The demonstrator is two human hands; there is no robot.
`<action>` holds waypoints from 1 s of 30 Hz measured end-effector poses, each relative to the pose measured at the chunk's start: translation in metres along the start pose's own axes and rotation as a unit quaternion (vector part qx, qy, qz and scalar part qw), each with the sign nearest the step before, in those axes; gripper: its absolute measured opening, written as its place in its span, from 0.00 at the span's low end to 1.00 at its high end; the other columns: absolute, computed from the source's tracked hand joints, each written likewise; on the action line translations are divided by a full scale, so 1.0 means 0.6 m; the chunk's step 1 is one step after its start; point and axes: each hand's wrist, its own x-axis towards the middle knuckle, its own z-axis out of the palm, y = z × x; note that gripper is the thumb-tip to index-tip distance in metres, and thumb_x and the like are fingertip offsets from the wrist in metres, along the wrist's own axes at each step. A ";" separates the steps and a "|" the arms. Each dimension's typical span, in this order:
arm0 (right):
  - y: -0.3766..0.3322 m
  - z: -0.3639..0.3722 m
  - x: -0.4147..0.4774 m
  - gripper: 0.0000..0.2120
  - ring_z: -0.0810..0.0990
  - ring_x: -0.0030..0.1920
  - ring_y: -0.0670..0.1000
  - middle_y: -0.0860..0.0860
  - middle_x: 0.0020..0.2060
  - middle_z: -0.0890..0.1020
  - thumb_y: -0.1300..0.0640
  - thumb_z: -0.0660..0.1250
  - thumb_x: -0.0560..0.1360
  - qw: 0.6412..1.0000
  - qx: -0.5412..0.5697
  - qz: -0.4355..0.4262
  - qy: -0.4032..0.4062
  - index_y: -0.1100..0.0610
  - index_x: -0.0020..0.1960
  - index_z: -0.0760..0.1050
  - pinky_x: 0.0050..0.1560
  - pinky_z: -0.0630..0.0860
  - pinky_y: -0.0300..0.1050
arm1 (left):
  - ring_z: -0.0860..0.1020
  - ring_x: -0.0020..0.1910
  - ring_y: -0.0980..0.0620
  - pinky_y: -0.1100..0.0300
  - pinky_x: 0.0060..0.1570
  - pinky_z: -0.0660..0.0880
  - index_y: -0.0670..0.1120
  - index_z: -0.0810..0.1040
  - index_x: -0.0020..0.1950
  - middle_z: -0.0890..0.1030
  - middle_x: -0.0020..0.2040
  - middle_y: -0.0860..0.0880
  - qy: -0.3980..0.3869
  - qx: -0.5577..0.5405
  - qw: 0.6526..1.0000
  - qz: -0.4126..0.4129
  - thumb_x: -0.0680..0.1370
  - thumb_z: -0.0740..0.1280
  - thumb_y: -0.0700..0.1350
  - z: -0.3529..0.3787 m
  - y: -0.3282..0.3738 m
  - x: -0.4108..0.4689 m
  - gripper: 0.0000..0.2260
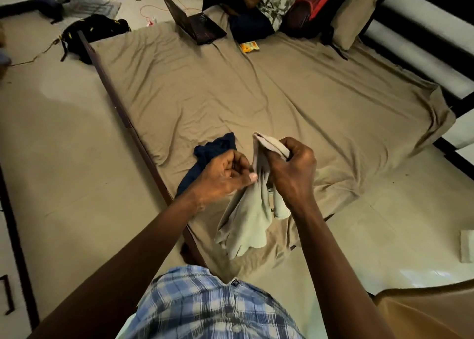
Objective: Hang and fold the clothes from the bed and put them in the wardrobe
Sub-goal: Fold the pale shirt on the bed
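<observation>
Hands (223,177) (292,170) grip beige garment (246,220), hanging lengthwise downward.

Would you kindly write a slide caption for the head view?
The left hand and right hand hold up a beige garment; a navy garment lies on the bed.

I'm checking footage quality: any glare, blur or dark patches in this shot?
Head view: glare streaks the glossy beige floor tiles; the pale beige garment gripped by left hand and right hand looks sharp; the crumpled navy garment reads dark, folds barely visible.
</observation>
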 end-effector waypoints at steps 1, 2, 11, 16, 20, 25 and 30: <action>-0.007 -0.002 0.003 0.18 0.73 0.28 0.53 0.53 0.27 0.74 0.48 0.73 0.76 1.000 0.018 -0.004 0.018 0.58 0.34 0.73 0.29 0.74 0.54 | 0.81 0.46 0.51 0.58 0.47 0.80 0.44 0.76 0.52 0.80 0.47 0.44 -0.003 0.001 0.999 -0.043 0.76 0.77 0.44 -0.002 -0.012 -0.001 0.11; -0.015 -0.003 0.007 0.23 0.69 0.27 0.52 0.53 0.26 0.71 0.46 0.73 0.77 0.999 0.042 -0.008 0.032 0.58 0.33 0.70 0.28 0.70 0.51 | 0.82 0.45 0.52 0.60 0.44 0.80 0.43 0.76 0.52 0.81 0.47 0.43 0.001 0.002 0.996 -0.089 0.78 0.75 0.46 -0.004 -0.025 -0.002 0.10; -0.094 -0.057 0.032 0.22 0.71 0.31 0.58 0.59 0.31 0.72 0.50 0.66 0.84 0.974 0.177 -0.103 0.096 0.66 0.39 0.73 0.31 0.72 0.55 | 0.80 0.58 0.50 0.49 0.61 0.75 0.49 0.80 0.63 0.83 0.57 0.51 0.078 -0.031 0.912 -0.401 0.82 0.64 0.64 -0.012 -0.204 0.014 0.21; -0.114 -0.100 0.037 0.13 0.81 0.38 0.66 0.58 0.35 0.78 0.54 0.65 0.85 0.960 0.204 -0.149 0.119 0.54 0.43 0.78 0.37 0.78 0.69 | 0.80 0.53 0.47 0.49 0.54 0.74 0.46 0.80 0.62 0.84 0.54 0.47 0.047 -0.122 0.894 -0.428 0.83 0.63 0.61 -0.008 -0.208 0.052 0.20; -0.091 -0.135 0.046 0.13 0.82 0.39 0.66 0.54 0.36 0.82 0.51 0.65 0.85 0.955 0.210 -0.137 0.161 0.48 0.42 0.80 0.38 0.79 0.67 | 0.81 0.59 0.40 0.38 0.62 0.76 0.44 0.80 0.66 0.84 0.59 0.43 0.084 -0.256 0.888 -0.373 0.85 0.63 0.52 -0.015 -0.205 0.066 0.16; -0.007 -0.157 0.059 0.15 0.77 0.38 0.65 0.67 0.37 0.76 0.41 0.68 0.82 0.954 0.203 -0.066 0.213 0.46 0.39 0.79 0.34 0.72 0.71 | 0.85 0.46 0.43 0.48 0.52 0.81 0.40 0.83 0.57 0.87 0.51 0.40 0.157 -0.321 0.876 -0.324 0.85 0.64 0.49 -0.073 -0.174 0.038 0.14; 0.081 -0.178 0.052 0.17 0.71 0.33 0.56 0.57 0.32 0.72 0.42 0.67 0.82 0.957 0.197 0.006 0.212 0.47 0.36 0.77 0.31 0.72 0.51 | 0.82 0.45 0.44 0.50 0.46 0.79 0.43 0.80 0.43 0.83 0.45 0.43 0.246 -0.364 0.870 -0.222 0.81 0.63 0.40 -0.142 -0.087 0.013 0.09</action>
